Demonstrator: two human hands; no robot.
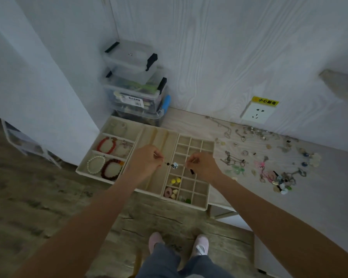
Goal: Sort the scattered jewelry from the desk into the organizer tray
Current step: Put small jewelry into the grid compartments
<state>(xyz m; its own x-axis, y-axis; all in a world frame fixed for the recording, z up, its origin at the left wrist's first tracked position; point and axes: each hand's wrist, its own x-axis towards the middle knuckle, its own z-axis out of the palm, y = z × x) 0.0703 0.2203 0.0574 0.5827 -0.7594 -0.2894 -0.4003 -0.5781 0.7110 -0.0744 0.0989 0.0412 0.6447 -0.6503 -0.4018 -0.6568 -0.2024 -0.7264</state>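
Note:
A beige organizer tray [159,137] lies on the desk's left end. Its left compartments hold a red bracelet [107,145], a white pearl bracelet [95,164] and a dark red bracelet [111,169]. Its right grid holds yellow beads [175,180] and pink pieces [170,192]. My left hand [146,160] and my right hand [202,164] pinch the two ends of a thin cord carrying a white-and-blue bead [175,166], stretched above the tray. Scattered jewelry [265,157] covers the desk to the right.
Stacked clear plastic boxes [135,87] stand behind the tray against the wall. A wall socket [257,113] with a yellow label sits above the desk. The wooden floor and my feet [179,243] lie below the desk's front edge.

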